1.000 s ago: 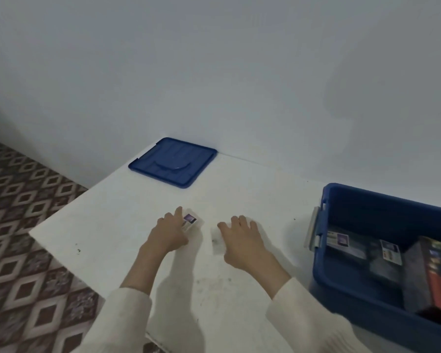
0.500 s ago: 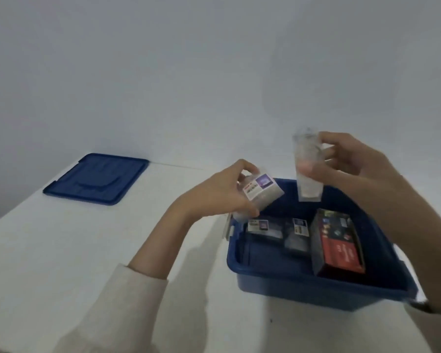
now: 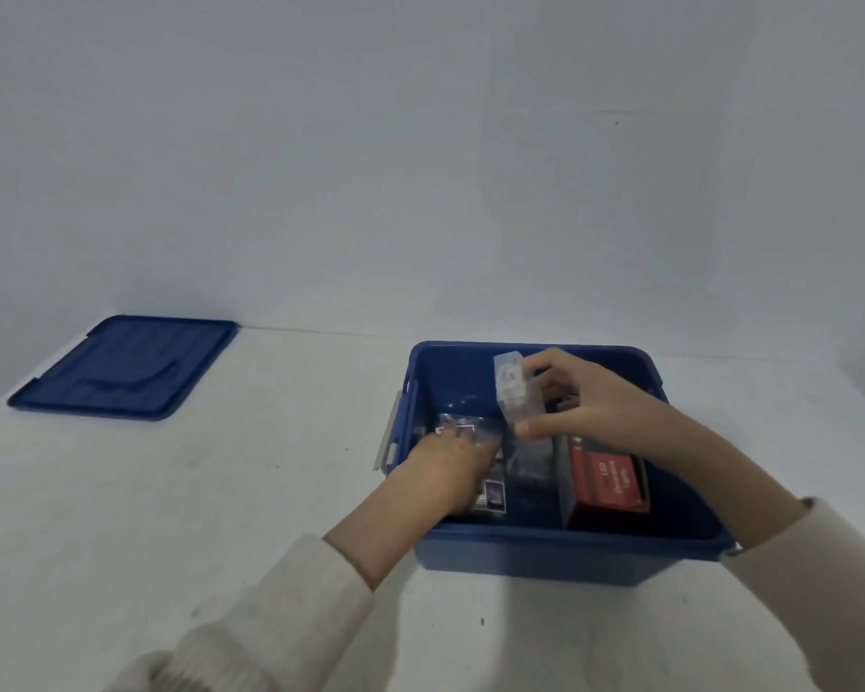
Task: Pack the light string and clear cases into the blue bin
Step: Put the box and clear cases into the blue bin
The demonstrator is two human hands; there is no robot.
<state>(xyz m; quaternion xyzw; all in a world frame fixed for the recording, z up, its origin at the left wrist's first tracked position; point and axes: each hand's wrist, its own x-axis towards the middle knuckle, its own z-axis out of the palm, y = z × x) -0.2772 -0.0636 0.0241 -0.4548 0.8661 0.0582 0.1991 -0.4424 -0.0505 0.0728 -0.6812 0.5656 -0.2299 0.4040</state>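
The blue bin (image 3: 560,556) stands on the white table at centre right. Inside it at the right lies the red light string box (image 3: 607,484). My right hand (image 3: 595,407) is over the bin and pinches an upright clear case (image 3: 515,392) between thumb and fingers. My left hand (image 3: 450,467) reaches into the bin's left side, knuckles up, on a clear case with a purple label (image 3: 493,496); the hand hides whether its fingers grip that case. Another clear case (image 3: 463,427) lies just beyond its fingertips.
The bin's blue lid (image 3: 126,367) lies flat at the table's far left, by the wall. A grey latch handle (image 3: 385,442) sticks out from the bin's left side. The white wall runs right behind the bin.
Both hands have come down from above the bin into it. The left hand's labelled case is now low inside the bin. The right hand's clear case has dropped to rim height.
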